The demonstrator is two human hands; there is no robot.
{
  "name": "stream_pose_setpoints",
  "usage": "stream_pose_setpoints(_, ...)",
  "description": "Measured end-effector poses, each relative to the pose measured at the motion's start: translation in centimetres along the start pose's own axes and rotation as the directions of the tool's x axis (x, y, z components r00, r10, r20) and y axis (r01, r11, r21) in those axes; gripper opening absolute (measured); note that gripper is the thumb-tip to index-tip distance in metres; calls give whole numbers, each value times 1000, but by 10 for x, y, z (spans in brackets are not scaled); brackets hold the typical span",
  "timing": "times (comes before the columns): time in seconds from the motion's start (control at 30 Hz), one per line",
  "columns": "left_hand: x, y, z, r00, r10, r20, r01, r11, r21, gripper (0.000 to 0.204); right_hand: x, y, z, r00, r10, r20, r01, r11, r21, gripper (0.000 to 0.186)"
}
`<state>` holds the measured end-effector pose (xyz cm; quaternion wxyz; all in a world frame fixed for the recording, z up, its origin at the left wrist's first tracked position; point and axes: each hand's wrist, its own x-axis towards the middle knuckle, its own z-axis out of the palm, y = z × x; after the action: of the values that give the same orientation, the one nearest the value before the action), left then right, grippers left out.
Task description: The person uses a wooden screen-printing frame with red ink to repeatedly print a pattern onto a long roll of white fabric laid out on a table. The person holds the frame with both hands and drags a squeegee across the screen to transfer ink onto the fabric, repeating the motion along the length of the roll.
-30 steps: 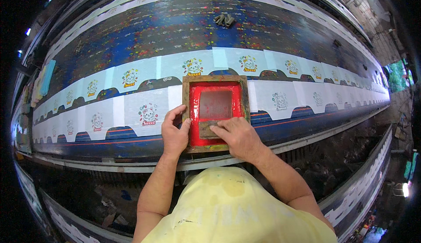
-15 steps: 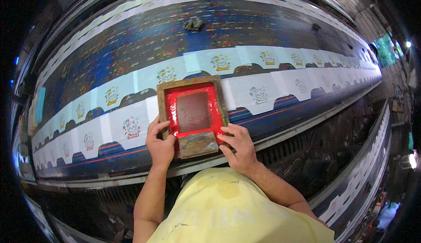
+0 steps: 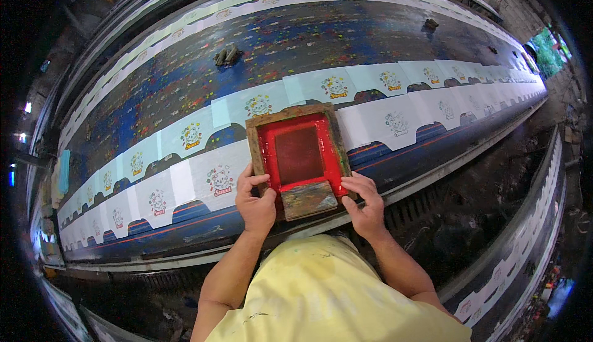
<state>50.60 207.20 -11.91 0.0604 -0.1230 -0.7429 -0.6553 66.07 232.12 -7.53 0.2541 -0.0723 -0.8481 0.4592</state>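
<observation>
My left hand [image 3: 256, 203] grips the lower left of a wooden screen frame [image 3: 290, 110], and my right hand [image 3: 367, 203] grips its lower right. Red ink [image 3: 332, 157] lines the inside around a darker red mesh window [image 3: 298, 154]. A paint-stained squeegee block [image 3: 309, 201] lies across the frame's near end, between my hands, with neither hand on its middle. The frame rests on a row of white cut pieces [image 3: 395, 126] along the table's near side; those to its left carry a small animal print [image 3: 219, 181], those to its right fainter outlines.
A second printed row [image 3: 389, 79] runs behind. The long paint-spotted table [image 3: 154, 95] bears dark bundled pieces [image 3: 227, 57] and smaller dark lumps [image 3: 430, 26]. A metal rail [image 3: 432, 175] follows the near edge. Another strip of white pieces [image 3: 506, 268] is at lower right.
My right hand has left the squeegee for the frame's lower right side; the squeegee now lies at the frame's near end. The view has shifted, and the mesh window looks darker red.
</observation>
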Motion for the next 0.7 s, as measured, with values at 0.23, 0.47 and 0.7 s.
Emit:
stream_pose_setpoints(0.23,-6,4,44,986,-166,19,167,980,-105,33,9,37,-50,997,-25,73,23,999,28,35)
stream_pose_setpoints(0.47,-5,6,46,977,-214,6,213,969,-127,33,8,41,-51,996,-46,80,44,999,21,33)
stream_pose_setpoints(0.7,-6,2,50,986,-165,-3,165,983,-79,21,11,23,-44,986,-166,22,167,978,-121,28)
